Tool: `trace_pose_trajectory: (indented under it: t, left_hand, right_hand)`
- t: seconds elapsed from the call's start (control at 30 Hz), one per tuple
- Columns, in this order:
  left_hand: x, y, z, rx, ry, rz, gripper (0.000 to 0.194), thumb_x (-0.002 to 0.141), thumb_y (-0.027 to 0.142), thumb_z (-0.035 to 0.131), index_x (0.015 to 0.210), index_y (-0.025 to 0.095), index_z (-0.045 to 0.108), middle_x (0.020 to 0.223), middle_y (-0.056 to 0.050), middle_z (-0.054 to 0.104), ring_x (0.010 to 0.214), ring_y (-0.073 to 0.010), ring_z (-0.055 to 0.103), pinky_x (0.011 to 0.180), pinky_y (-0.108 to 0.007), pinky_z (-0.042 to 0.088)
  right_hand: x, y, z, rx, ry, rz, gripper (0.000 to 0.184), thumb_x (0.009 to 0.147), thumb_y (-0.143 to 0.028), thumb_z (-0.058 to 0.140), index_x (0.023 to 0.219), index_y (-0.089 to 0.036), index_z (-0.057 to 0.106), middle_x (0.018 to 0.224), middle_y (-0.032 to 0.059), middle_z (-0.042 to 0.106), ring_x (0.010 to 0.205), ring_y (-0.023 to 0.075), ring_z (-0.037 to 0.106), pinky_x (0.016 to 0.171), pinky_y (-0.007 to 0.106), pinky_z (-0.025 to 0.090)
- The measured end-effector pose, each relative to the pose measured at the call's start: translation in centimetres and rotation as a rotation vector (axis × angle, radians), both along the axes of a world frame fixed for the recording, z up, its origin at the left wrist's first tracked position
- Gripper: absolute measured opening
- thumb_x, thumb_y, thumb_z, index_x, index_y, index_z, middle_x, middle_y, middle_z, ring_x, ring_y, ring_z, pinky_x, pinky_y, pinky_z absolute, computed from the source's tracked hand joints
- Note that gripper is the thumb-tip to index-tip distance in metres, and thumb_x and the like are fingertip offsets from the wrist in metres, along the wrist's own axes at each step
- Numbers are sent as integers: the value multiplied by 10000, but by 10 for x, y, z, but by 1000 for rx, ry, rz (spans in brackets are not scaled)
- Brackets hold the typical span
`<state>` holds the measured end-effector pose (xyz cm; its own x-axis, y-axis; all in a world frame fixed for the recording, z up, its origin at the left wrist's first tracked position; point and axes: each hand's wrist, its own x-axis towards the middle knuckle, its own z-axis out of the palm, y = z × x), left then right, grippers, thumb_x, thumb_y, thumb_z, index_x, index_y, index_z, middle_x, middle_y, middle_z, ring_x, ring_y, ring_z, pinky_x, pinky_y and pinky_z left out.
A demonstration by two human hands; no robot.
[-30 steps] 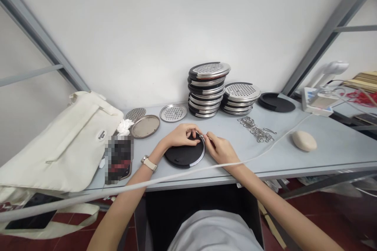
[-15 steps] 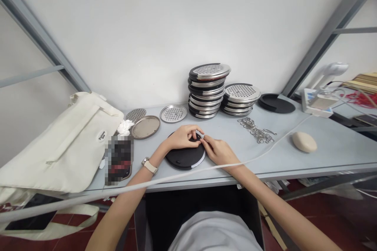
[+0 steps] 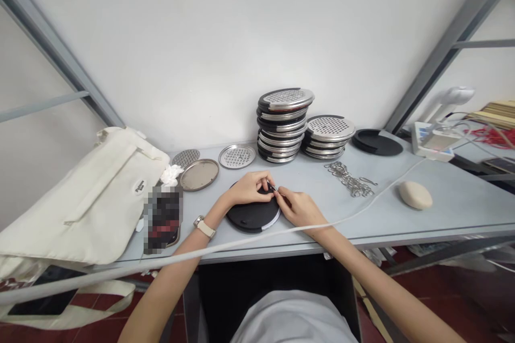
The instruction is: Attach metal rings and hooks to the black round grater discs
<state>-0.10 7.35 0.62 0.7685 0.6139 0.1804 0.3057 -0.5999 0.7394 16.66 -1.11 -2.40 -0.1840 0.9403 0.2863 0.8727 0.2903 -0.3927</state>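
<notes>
A black round disc (image 3: 251, 217), with a pale edge along its lower right, lies flat at the table's front. Over its upper part is my left hand (image 3: 251, 187), fingers curled and closed round a small metal piece (image 3: 273, 187) at the disc's far right rim. My right hand (image 3: 300, 206) pinches that same piece from the right between thumb and forefinger. Fingers hide most of the piece, so its exact kind does not show. To the right lies a pile of wire metal hooks (image 3: 350, 179).
Behind the hands rise a tall stack of round graters with black rims (image 3: 281, 126) and a shorter stack (image 3: 330, 128). Loose perforated plates (image 3: 237, 156), a metal dish (image 3: 199, 174), a white bag (image 3: 88, 198) and a phone (image 3: 163, 220) sit left. A white cable (image 3: 241, 244) crosses in front.
My left fingertips have drawn in slightly, and the metal piece between both hands has tilted. The disc stays in place.
</notes>
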Motion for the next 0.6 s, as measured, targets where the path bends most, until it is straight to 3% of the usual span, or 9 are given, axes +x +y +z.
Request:
trace_pose_trajectory:
  t: [0.1, 0.3, 0.6]
  left_hand:
    - [0, 1, -1, -7, -8, -3, 207, 667, 227, 644, 838, 148, 560, 698, 36, 522, 520, -50, 350, 481, -176, 280]
    - [0, 0, 0, -31, -21, -10, 318, 678, 210, 638, 980, 169, 550, 670, 61, 483, 486, -41, 326, 466, -174, 262]
    - [3, -3, -1, -44, -26, 7, 300, 683, 219, 641, 969, 164, 567, 633, 70, 448, 491, -43, 348, 463, -171, 263]
  right_hand:
    - [0, 0, 0, 2, -24, -11, 286, 937, -309, 315, 859, -199, 567, 665, 32, 660, 552, 145, 591, 519, 234, 266]
    - [0, 0, 0, 7, -36, -39, 283, 943, -307, 308, 855, -200, 555, 673, 31, 665, 556, 150, 599, 523, 238, 262]
    - [1, 0, 2, -9, -40, -43, 282, 944, -297, 295, 872, -199, 549, 681, 36, 666, 586, 159, 617, 532, 237, 277]
